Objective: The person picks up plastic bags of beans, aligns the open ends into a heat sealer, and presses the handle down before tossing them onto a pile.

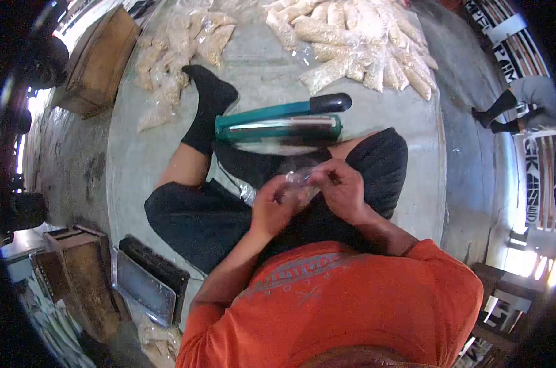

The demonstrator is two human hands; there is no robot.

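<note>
A small clear plastic bag (300, 178) is stretched between my two hands above my lap. My left hand (274, 207) pinches one side of it, thumb and fingers pressed together. The other side is gripped at the fingertips of my right hand (344, 189). What the bag contains, if anything, I cannot make out. Just beyond my hands lies a green heat sealer (277, 129) with its black-tipped lever (290, 108) raised. A shiny strip of clear plastic (247, 194) shows by my left wrist, over my dark shorts.
Filled clear bags of pale pieces (357, 46) are heaped at the far side of the pale mat (259, 73), more bags (186, 37) at far left. A wooden box (100, 61), a crate (85, 276) and a scale-like black tray (144, 285) stand left. Another person's legs (505, 113) show right.
</note>
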